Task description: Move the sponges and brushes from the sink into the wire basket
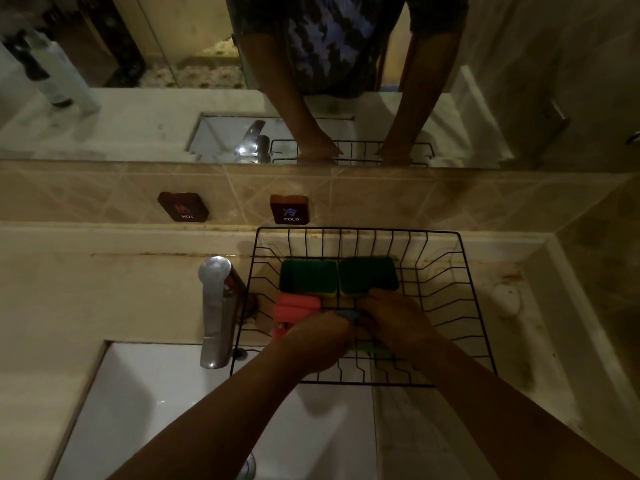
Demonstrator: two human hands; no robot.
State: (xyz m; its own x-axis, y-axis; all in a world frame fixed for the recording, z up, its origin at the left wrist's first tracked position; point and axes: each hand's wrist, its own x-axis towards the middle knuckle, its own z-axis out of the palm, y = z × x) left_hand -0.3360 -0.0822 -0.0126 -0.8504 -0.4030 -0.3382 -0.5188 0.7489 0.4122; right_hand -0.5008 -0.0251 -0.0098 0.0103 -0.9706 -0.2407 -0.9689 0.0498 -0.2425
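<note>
A black wire basket [446,278] stands on the counter behind the white sink [180,403], right of the tap. Two green-topped sponges [308,277] [369,273] lie side by side at its back. A pink ribbed brush or sponge [294,308] rests at its left side. Both my hands are inside the basket. My left hand [318,344] and my right hand [398,323] meet over a bluish item [346,314] and a green-yellow sponge [370,349], mostly hidden under them. What each hand grips is unclear. The visible part of the sink shows no sponge or brush.
A chrome tap [218,313] stands just left of the basket, overhanging the sink. HOT [183,206] and COLD [290,209] plaques sit on the tiled backsplash. A mirror [104,126] above reflects the person's arms. Stained counter [519,306] extends right.
</note>
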